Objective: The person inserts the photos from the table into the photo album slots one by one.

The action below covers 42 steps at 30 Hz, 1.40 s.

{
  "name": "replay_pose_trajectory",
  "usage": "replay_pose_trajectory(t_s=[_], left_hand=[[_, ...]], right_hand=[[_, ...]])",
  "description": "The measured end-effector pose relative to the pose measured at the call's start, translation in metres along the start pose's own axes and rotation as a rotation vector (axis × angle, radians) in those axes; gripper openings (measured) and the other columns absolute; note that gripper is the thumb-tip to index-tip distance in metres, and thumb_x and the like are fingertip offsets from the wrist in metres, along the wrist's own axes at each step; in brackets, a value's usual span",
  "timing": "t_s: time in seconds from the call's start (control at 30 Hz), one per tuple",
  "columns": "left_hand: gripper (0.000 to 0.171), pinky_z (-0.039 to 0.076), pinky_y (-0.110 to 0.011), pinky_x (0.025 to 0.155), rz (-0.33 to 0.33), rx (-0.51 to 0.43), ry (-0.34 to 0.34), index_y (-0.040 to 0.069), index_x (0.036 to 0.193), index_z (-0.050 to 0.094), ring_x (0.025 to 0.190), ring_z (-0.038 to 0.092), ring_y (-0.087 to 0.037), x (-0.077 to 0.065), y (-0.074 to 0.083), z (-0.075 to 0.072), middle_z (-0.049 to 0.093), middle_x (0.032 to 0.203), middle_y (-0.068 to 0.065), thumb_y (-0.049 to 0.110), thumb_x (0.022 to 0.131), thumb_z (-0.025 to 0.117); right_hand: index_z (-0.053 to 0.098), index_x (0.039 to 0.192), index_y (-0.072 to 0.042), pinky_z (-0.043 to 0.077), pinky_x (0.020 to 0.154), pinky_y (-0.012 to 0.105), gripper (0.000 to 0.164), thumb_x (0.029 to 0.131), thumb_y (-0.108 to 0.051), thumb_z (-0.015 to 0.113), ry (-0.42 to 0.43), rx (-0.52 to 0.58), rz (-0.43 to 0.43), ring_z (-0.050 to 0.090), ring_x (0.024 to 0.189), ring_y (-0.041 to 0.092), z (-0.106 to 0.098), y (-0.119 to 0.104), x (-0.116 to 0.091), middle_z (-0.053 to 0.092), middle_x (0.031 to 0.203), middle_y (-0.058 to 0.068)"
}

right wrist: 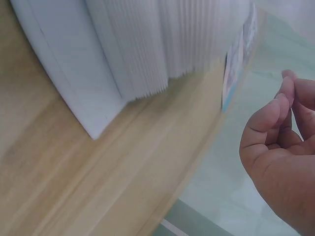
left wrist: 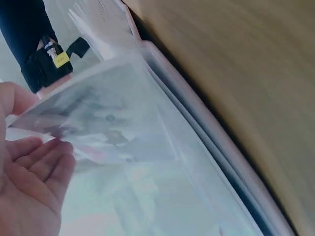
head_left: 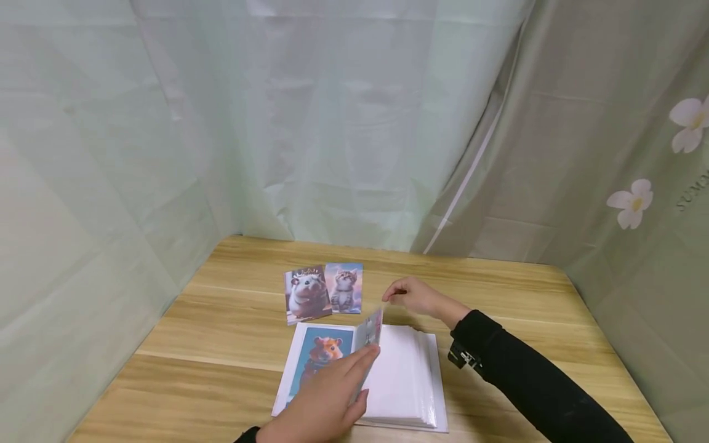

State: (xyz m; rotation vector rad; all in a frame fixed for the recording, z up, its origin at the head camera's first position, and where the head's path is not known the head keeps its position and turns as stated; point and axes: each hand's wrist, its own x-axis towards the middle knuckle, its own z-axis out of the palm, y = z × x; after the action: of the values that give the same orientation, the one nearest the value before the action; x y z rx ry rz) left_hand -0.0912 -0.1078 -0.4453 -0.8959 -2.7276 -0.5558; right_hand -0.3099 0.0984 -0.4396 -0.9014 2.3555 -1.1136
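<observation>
The left hand point(head_left: 327, 400) holds up one page point(head_left: 369, 330) of the album point(head_left: 410, 394) with straight fingers, the right hand point(head_left: 415, 297), loosely curled, holds nothing, and two photos point(head_left: 324, 292) at 12 o'clock remain outside.

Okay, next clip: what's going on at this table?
A person sits at a wooden table with a white photo album lying open. The left hand holds one sleeve page standing partly upright, fingers against it; a hamster picture shows on the left-hand page. The right hand hovers just behind the album, fingers loosely curled, holding nothing. Two loose photos lie beyond the album: a hamster photo and a kitten photo, overlapping slightly.
</observation>
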Motion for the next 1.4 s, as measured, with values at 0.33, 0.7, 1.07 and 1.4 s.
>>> replay_pose_trajectory(t_s=[0.33, 0.7, 1.07, 1.4], left_hand=[[0.056, 0.056, -0.027, 0.074, -0.061, 0.1, 0.206, 0.002, 0.138, 0.058, 0.098, 0.067, -0.015, -0.025, -0.014, -0.016, 0.047, 0.153, -0.007, 0.009, 0.084, 0.072], [0.035, 0.056, -0.039, 0.091, -0.227, 0.187, 0.061, 0.002, 0.117, 0.073, 0.115, 0.065, -0.024, -0.056, -0.033, -0.032, 0.06, 0.138, -0.01, 0.014, 0.083, 0.077], [0.033, 0.056, -0.047, 0.087, -0.275, 0.127, -0.155, 0.006, 0.116, 0.072, 0.108, 0.067, -0.033, -0.068, -0.044, -0.026, 0.061, 0.133, -0.021, 0.02, 0.087, 0.077], [0.039, 0.053, -0.049, 0.093, -0.321, 0.117, -0.25, 0.004, 0.12, 0.07, 0.115, 0.063, -0.035, -0.074, -0.047, -0.021, 0.061, 0.132, -0.021, 0.024, 0.087, 0.077]], right_hand=[[0.072, 0.107, 0.001, 0.054, 0.086, 0.036, 0.018, 0.1, -0.005, 0.057, 0.007, 0.024, 0.073, 0.062, 0.098, 0.019, -0.012, 0.002, -0.001, 0.07, 0.107, 0.008], [0.072, 0.107, 0.003, 0.054, 0.082, 0.033, 0.017, 0.1, -0.002, 0.057, 0.014, 0.024, 0.052, 0.063, 0.097, 0.019, -0.013, 0.004, 0.002, 0.07, 0.107, 0.011], [0.073, 0.104, 0.0, 0.053, 0.08, 0.032, 0.017, 0.1, -0.003, 0.057, 0.012, -0.058, 0.035, 0.062, 0.092, 0.017, -0.017, -0.002, 0.013, 0.07, 0.11, 0.019], [0.074, 0.097, -0.006, 0.052, 0.076, 0.031, 0.017, 0.099, -0.003, 0.057, 0.01, -0.199, -0.022, 0.062, 0.086, 0.016, -0.021, -0.024, 0.045, 0.073, 0.101, 0.011]])
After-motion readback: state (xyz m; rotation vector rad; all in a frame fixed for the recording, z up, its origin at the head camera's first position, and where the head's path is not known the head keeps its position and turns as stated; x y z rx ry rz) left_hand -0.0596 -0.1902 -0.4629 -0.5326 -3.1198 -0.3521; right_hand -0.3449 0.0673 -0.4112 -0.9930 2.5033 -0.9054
